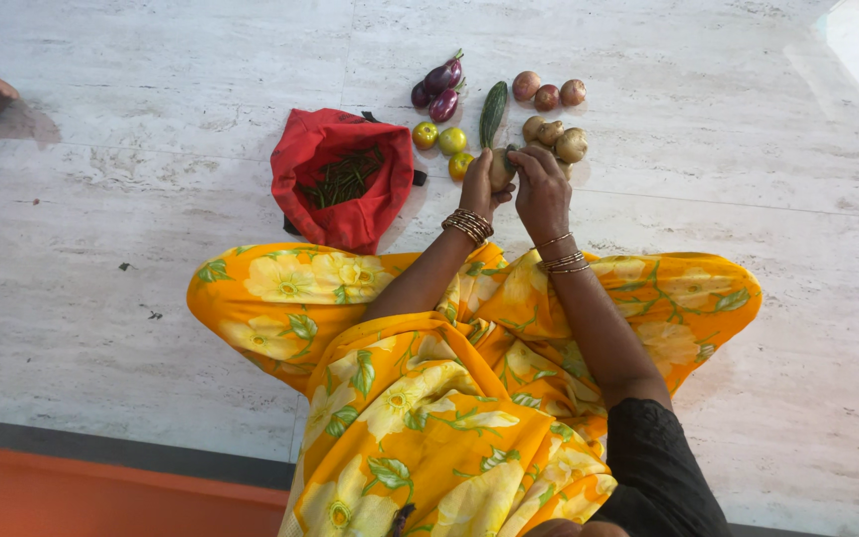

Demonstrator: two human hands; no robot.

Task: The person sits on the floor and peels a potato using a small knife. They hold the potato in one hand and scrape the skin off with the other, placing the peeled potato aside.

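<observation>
Pale veined marble floor (151, 249), orange strip (101, 497) along its near edge.

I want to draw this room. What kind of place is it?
Probably the floor of a home. A person sits on pale stone tiles, with potatoes, small aubergines and a red cloth bag of green beans laid out.

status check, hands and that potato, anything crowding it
Left hand and right hand both on one potato. Potato pile just beyond; cucumber and tomatoes close by.

Bright, sharp daylight; glare top right
</observation>
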